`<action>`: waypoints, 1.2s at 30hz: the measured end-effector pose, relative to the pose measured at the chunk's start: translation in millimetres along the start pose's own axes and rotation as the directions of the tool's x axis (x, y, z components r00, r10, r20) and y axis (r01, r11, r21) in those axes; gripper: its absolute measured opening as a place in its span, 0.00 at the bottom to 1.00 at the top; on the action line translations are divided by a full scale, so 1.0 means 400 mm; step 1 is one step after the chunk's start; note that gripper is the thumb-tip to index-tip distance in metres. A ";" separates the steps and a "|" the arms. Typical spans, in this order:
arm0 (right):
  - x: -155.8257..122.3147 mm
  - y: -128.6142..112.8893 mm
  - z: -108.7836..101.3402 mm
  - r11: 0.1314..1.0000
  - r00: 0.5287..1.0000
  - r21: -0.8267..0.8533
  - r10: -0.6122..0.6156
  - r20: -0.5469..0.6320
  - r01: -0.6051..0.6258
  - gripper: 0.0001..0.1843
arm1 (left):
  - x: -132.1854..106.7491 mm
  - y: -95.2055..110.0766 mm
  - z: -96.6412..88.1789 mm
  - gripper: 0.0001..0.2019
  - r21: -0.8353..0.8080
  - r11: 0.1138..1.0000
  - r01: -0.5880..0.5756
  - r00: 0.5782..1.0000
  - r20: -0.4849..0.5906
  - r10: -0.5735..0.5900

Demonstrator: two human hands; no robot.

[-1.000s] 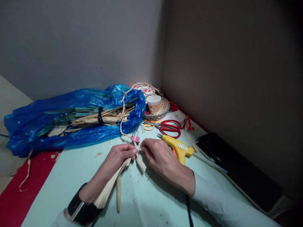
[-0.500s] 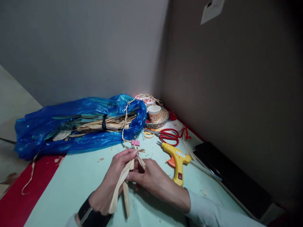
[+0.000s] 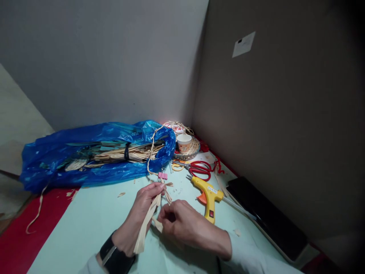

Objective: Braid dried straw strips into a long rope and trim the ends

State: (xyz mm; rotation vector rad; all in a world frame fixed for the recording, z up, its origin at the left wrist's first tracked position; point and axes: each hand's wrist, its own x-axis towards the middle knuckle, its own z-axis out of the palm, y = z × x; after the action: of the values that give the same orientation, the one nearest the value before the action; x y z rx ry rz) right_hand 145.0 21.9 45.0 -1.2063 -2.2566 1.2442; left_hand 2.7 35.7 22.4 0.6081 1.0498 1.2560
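Observation:
My left hand (image 3: 148,199) pinches a twisted cord of pale dried leaf strips between thumb and forefinger. A long, wide strip (image 3: 147,224) hangs from that pinch across the fingers, and short ends stick out on the right. Beyond the fingertips, a pink binder clip (image 3: 162,176) sits on the cord (image 3: 150,154), which runs back over a blue bag. Close on the right, my right hand (image 3: 182,220) has its fingers curled together at another pale strip (image 3: 157,225); its fingertips are partly hidden.
Right of my hands lies a yellow glue gun (image 3: 210,198), with red-handled scissors (image 3: 200,170) behind it. A paper cup (image 3: 184,143) stands on a woven tray (image 3: 194,149). The blue plastic bag (image 3: 94,131) holds a leaf bundle (image 3: 116,155). A black case (image 3: 265,217) lies along the right wall.
My right hand has drawn slightly away from my left and its fingers have curled in. The strip that hung straight down now bends toward my right hand. The view has tilted up a little.

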 end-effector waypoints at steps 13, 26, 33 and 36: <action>0.012 0.003 -0.113 0.987 0.955 -0.151 -0.088 -0.283 0.046 0.06 | 0.006 0.006 0.002 0.11 0.050 0.996 0.077 0.994 0.070 -0.081; 0.039 0.038 -0.074 0.889 0.950 -0.449 -0.061 -0.306 -0.088 0.15 | 0.011 0.002 -0.013 0.04 0.226 0.972 0.064 0.998 -0.009 -0.063; 0.044 0.046 -0.069 0.896 0.959 -0.428 -0.007 -0.285 -0.121 0.15 | 0.004 0.003 -0.006 0.06 0.337 0.938 0.079 0.995 -0.078 -0.056; 0.045 0.040 -0.075 0.885 0.966 -0.455 -0.024 -0.258 -0.099 0.11 | 0.001 0.002 -0.003 0.08 0.373 0.923 0.097 0.992 -0.116 -0.058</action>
State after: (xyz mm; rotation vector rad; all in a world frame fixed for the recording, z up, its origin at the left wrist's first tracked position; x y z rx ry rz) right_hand 160.2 57.1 47.2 -1.4777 -2.4074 0.5131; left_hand 1.2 36.3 22.5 0.7928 1.4067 1.0286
